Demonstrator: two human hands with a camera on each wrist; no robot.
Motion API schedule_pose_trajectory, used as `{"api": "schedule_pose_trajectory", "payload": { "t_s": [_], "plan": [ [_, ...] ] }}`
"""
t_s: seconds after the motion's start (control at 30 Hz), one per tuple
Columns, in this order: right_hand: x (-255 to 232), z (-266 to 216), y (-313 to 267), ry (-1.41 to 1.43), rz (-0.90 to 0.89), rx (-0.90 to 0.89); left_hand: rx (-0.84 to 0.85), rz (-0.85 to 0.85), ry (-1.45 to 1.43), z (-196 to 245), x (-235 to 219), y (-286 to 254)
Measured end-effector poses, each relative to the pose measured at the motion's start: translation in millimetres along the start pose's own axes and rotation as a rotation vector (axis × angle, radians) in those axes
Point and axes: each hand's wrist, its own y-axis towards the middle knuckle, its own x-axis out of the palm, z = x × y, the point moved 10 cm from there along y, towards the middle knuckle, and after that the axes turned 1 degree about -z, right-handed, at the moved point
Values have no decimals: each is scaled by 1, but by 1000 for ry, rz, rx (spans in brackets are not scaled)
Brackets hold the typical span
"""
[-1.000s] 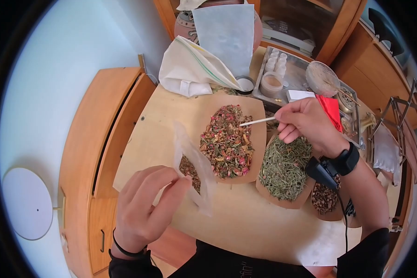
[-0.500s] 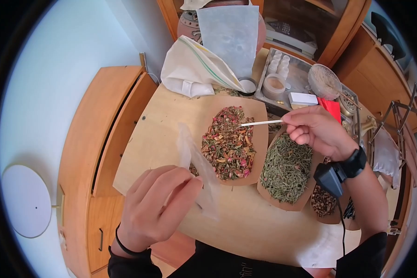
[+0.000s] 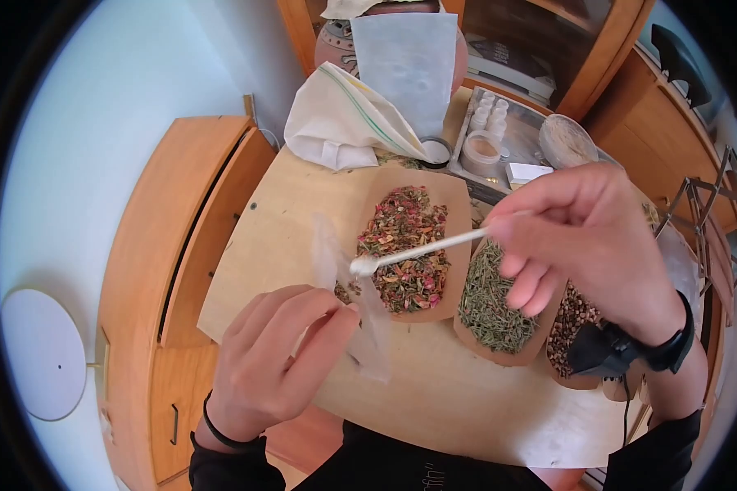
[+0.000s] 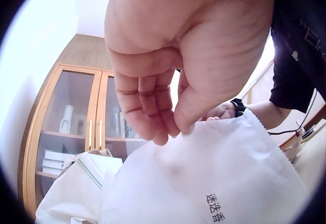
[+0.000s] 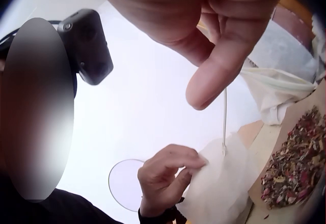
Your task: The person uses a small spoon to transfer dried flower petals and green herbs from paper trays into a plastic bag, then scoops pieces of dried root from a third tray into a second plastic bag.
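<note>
My left hand (image 3: 278,360) pinches the top edge of a translucent white bag (image 3: 370,327), which hangs upright with dark printed characters on its face in the left wrist view. Some brown dried bits show at the bag in the head view. Between its thumb and fingers my right hand (image 3: 594,245) holds a thin white stick (image 3: 434,247) with a small spoon-like tip (image 3: 364,266). That tip is at the bag's upper edge, close to my left fingertips. From the right wrist, the stick (image 5: 225,117) points down to the bag (image 5: 216,183); whether it is inside is unclear.
Behind the bag lies a paper tray (image 3: 458,213) of mixed petals; to its right are green needle-like herbs (image 3: 495,307) and brown pieces (image 3: 569,327). A cloth bag (image 3: 336,119), a jar (image 3: 481,150) and a metal tray (image 3: 524,131) stand at the back.
My right hand has come nearer and lower, bringing the stick's tip from over the petal mix to the bag. The left hand has shifted slightly right with the bag.
</note>
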Motion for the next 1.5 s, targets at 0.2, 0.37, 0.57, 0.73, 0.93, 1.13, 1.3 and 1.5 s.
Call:
{"api": "schedule_pose_trajectory", "payload": {
  "t_s": [0.2,0.37,0.57,0.73,0.93,1.13,1.3,1.5],
  "plan": [
    [-54,34,33,-40,198,-69,29,2,-31,-2,1,1],
    [-48,79,55,-28,108,95,35,-38,-48,0,5,4],
    [-15,115,64,247,-38,252,78,-38,-122,4,11,9],
    [-18,127,61,341,-76,290,67,-41,-125,4,14,8],
    [-30,126,50,426,-85,282,54,-57,-150,2,18,5],
    [-42,80,25,359,-60,206,39,-51,-130,-1,16,2],
    [-16,39,9,216,-70,193,57,-28,-103,3,15,-1],
    [20,17,5,63,-107,116,82,-21,55,6,-1,-2]
  ]
}}
